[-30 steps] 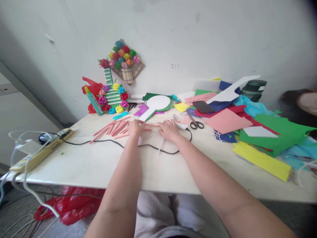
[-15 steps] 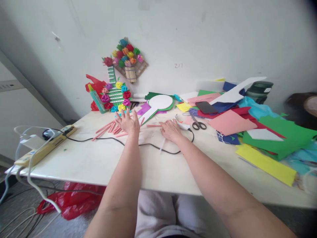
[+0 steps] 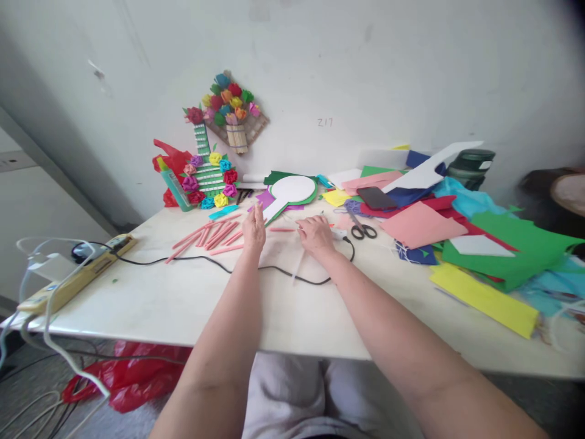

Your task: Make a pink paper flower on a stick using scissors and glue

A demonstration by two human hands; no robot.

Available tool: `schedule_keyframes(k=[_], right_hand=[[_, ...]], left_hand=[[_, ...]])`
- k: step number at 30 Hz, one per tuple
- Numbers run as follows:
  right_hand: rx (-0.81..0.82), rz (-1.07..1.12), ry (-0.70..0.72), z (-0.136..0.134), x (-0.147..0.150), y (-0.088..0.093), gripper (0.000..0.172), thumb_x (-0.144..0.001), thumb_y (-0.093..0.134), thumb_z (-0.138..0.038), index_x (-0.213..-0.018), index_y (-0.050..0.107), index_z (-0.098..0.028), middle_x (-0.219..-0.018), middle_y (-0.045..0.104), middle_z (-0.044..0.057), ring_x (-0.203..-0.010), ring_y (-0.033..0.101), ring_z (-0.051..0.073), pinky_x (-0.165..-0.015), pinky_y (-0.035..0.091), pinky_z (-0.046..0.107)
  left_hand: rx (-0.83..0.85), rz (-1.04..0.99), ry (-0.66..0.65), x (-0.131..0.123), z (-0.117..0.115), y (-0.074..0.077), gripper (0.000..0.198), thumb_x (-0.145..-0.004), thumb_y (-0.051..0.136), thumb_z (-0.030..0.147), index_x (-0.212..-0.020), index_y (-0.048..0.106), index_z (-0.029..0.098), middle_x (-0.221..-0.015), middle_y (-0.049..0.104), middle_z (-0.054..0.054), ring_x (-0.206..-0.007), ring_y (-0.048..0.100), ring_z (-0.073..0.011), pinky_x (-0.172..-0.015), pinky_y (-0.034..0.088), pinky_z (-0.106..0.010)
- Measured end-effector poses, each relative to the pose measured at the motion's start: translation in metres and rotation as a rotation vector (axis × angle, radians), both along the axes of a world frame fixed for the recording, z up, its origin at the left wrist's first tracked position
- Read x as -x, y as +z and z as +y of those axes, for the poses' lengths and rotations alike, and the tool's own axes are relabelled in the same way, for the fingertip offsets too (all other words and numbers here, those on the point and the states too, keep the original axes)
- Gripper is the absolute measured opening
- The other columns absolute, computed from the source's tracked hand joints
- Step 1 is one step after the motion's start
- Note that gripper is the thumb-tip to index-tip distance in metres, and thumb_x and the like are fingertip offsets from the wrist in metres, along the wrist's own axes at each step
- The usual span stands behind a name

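My left hand [image 3: 254,230] stands on its edge at the right side of several loose pink paper sticks [image 3: 220,235], fingers stretched out and grasping nothing. Palm down, my right hand [image 3: 316,235] rests with loosely bent, parted fingers, their tips near the end of a single pink paper stick [image 3: 281,230]. It partly covers a white glue gun [image 3: 339,233]; a clear glue stick [image 3: 299,268] shows below the hand. Behind both hands lies a white cutout with a round head and long neck [image 3: 293,189], on green paper.
A black cord [image 3: 292,272] runs to a power strip [image 3: 77,274] at left. Scissors [image 3: 364,231], a phone [image 3: 377,198] and piled coloured sheets [image 3: 423,225] lie right. A flower-decorated guitar shape [image 3: 210,177] and glue bottle [image 3: 175,188] stand at back left.
My left hand has turned from palm down with spread fingers onto its edge and shifted slightly right, uncovering the pink sticks. My right hand stays near its place, its fingers more bent.
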State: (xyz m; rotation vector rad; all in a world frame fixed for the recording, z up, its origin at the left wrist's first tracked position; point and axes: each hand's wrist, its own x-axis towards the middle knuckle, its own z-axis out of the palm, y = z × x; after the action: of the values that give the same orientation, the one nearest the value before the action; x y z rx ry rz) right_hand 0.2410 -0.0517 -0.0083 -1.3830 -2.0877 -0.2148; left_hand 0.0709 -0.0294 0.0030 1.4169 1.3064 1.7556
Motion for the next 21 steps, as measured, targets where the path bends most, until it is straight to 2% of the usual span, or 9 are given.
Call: schedule_keyframes(k=[3,7,11,14,17,21], right_hand=[[-0.005,0.068,-0.029,-0.002,-0.002,0.004,0.027,-0.081,0.047,-0.015,-0.101,0.066,-0.017,-0.095,0.065,0.009,-0.092,0.051,0.022,-0.083,0.029,0.034],[0.001,0.094,-0.028,-0.006,-0.001,0.006,0.024,-0.084,0.046,-0.017,-0.095,0.067,-0.016,-0.094,0.066,0.008,-0.090,0.052,0.021,-0.084,0.029,0.034],[0.033,0.071,-0.004,-0.010,0.006,0.006,0.024,-0.083,0.048,-0.022,-0.099,0.065,-0.017,-0.098,0.066,0.008,-0.094,0.052,0.022,-0.084,0.029,0.034],[0.081,0.024,0.034,-0.014,0.017,0.008,0.026,-0.080,0.054,-0.029,-0.102,0.064,-0.020,-0.104,0.065,0.007,-0.099,0.051,0.023,-0.084,0.030,0.034],[0.113,-0.013,0.062,-0.017,0.030,0.012,0.029,-0.078,0.057,-0.034,-0.104,0.062,-0.023,-0.106,0.065,0.006,-0.100,0.051,0.023,-0.083,0.031,0.035],[0.152,-0.017,0.059,-0.017,0.044,0.019,0.026,-0.077,0.056,-0.032,-0.100,0.061,-0.021,-0.102,0.067,0.005,-0.098,0.054,0.023,-0.083,0.032,0.035]], left_hand=[[0.057,-0.018,-0.054,-0.005,-0.002,-0.001,0.055,-0.085,0.035,0.056,-0.114,0.059,0.015,-0.126,0.054,-0.014,-0.120,0.048,-0.0251,-0.099,0.037,-0.038],[0.057,-0.183,-0.155,-0.002,0.000,-0.004,0.052,-0.083,0.038,0.057,-0.105,0.062,0.016,-0.122,0.057,-0.014,-0.108,0.057,-0.0241,-0.094,0.041,-0.040],[0.029,-0.390,-0.231,0.001,0.004,-0.006,0.041,-0.080,0.048,0.052,-0.081,0.061,0.013,-0.103,0.066,-0.013,-0.097,0.063,-0.0213,-0.090,0.044,-0.037],[0.032,-0.565,-0.355,0.001,0.005,-0.007,0.033,-0.079,0.052,0.046,-0.068,0.056,0.015,-0.091,0.069,-0.010,-0.089,0.065,-0.0191,-0.087,0.046,-0.037],[0.041,-0.721,-0.432,0.000,0.005,-0.008,0.028,-0.081,0.053,0.037,-0.063,0.053,0.015,-0.078,0.068,-0.007,-0.080,0.066,-0.0157,-0.086,0.046,-0.036],[0.088,-0.854,-0.428,-0.005,0.004,-0.004,0.028,-0.084,0.051,0.031,-0.060,0.052,0.016,-0.067,0.064,-0.004,-0.069,0.063,-0.0120,-0.085,0.046,-0.032]])
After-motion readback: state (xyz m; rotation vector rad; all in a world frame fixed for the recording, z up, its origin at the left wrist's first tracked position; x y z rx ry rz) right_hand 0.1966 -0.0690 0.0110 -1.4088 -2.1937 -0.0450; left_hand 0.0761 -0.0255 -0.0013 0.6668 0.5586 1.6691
